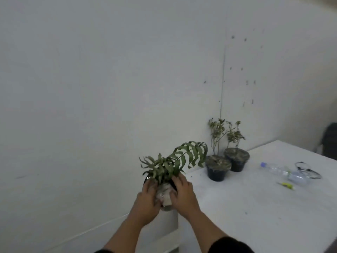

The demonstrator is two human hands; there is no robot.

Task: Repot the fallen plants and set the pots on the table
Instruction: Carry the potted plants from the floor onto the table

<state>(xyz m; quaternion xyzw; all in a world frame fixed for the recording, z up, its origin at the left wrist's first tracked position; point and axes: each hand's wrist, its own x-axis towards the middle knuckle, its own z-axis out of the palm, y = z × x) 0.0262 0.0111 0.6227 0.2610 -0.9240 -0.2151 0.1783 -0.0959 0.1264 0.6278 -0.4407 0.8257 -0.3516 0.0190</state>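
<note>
A fern plant [175, 161] with drooping green fronds sits in a dark pot [165, 194] wrapped in clear plastic. I hold that pot in the air just left of the white table [255, 207]. My left hand [148, 199] grips the pot's left side and my right hand [182, 194] grips its right side near the rim. My fingers hide most of the pot. Two black pots with thin leafy plants stand upright on the table's far corner, one in front [218, 168] and one behind [236, 159], both covered with plastic on top.
A clear plastic bottle [284, 172] with a blue cap lies on its side on the table. A black cable [308, 170] and a small yellow-green object [287, 185] lie near it. White walls stand behind. A dark object [330, 139] sits at the far right.
</note>
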